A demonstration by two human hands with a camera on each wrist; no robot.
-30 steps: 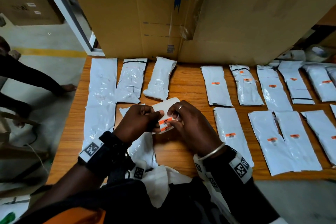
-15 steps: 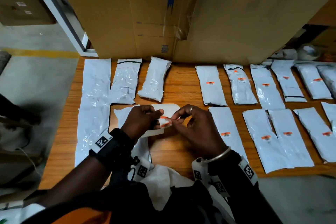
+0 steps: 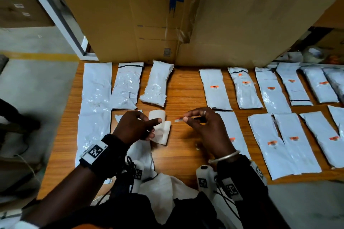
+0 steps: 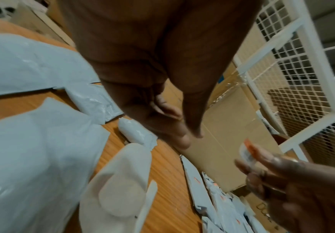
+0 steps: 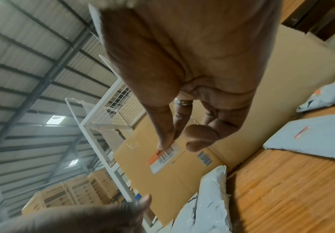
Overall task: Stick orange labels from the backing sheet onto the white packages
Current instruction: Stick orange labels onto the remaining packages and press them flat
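My right hand (image 3: 186, 119) pinches a peeled orange-and-white label (image 3: 179, 120) between thumb and forefinger, above the bare wood; its barcode shows in the right wrist view (image 5: 163, 155). The curled backing sheet (image 3: 160, 128) lies just right of my left hand (image 3: 149, 126). That hand hovers with loosely bent fingers (image 4: 174, 126), and no finger is seen round the sheet (image 4: 122, 186). Three white packages without labels (image 3: 157, 85) lie at the back left, and another (image 3: 95, 98) runs down the left edge. Several labelled packages (image 3: 215, 89) fill the right side.
A big cardboard box (image 3: 186, 15) walls off the back of the wooden table (image 3: 186, 89). A tape roll (image 3: 314, 52) sits at the far right. A white wire cage (image 5: 110, 110) stands behind. Concrete floor lies left of the table.
The hands have come apart. The right hand peeled a label off the sheet and drew it to the right; the left hand no longer grips the sheet, which now sits curled beside it.
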